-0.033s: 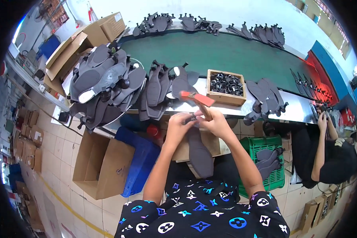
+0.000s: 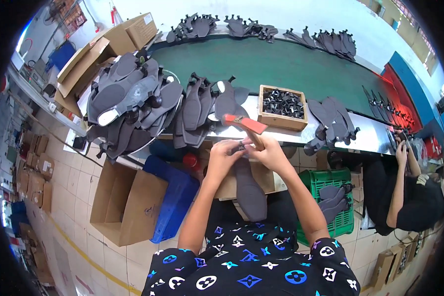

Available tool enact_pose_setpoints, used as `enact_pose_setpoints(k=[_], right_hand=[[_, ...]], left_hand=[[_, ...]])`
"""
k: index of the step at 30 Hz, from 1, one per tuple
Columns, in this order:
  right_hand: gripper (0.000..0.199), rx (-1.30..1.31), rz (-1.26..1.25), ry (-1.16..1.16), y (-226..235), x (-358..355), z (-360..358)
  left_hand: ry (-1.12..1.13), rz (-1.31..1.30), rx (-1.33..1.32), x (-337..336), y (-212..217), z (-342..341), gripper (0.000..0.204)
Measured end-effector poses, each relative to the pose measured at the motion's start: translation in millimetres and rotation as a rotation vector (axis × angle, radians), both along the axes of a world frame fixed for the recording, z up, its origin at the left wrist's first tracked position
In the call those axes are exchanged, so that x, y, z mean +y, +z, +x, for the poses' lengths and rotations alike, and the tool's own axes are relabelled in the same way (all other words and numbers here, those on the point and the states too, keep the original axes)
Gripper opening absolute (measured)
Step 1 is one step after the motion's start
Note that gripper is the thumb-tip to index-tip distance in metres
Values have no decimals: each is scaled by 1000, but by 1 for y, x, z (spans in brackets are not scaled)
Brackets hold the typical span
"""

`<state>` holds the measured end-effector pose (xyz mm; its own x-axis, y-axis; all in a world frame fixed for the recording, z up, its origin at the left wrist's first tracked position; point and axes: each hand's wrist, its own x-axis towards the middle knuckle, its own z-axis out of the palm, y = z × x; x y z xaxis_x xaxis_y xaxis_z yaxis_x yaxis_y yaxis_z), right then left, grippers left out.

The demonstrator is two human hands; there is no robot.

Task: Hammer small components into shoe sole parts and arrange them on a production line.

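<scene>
My right hand (image 2: 266, 153) is closed round the wooden handle of a hammer (image 2: 245, 123) whose head is red. The hammer is raised a little above the fingers. Close beside it, my left hand (image 2: 225, 153) pinches the far end of a dark grey shoe sole (image 2: 250, 195). A small dark piece shows between the fingertips, mostly hidden. The sole's wide end points toward me, over my lap. Under it lies a light wooden board (image 2: 227, 190), partly covered by the sole and my arms.
Beyond my hands, a wooden box (image 2: 282, 124) of small black parts stands on the metal ledge. Piled soles (image 2: 114, 96) lie left, more soles (image 2: 333, 118) right. A green conveyor belt (image 2: 261, 61), blue bin (image 2: 175, 202), carton (image 2: 128, 204) and green crate (image 2: 343, 224) surround me. A co-worker (image 2: 414, 197) sits right.
</scene>
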<state>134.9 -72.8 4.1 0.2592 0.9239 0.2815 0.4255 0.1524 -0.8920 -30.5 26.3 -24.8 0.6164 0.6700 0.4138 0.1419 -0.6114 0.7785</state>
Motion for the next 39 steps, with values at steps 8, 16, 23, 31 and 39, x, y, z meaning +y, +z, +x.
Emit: enact_pose_setpoints(k=[8,16,23,31,39], right_hand=[[27,-231,61,110,15,-3,-6],[27,-411,57,126,18,-6,-9],[23,-445,61,100,29,-12,-18],[32,-53,75,-98,66,-62,-54],[35,-415,76,-165,56,-84,-53]], left_hand=[[26,-28,9,-5,3,-7,31],[55,-8,55,0,-7,-10,30],[-40,-183,-68,13,-22,-14,24],[-153,-384,-101,5,4,-13,27],[-161,-457,-40,3,6,-12,27]])
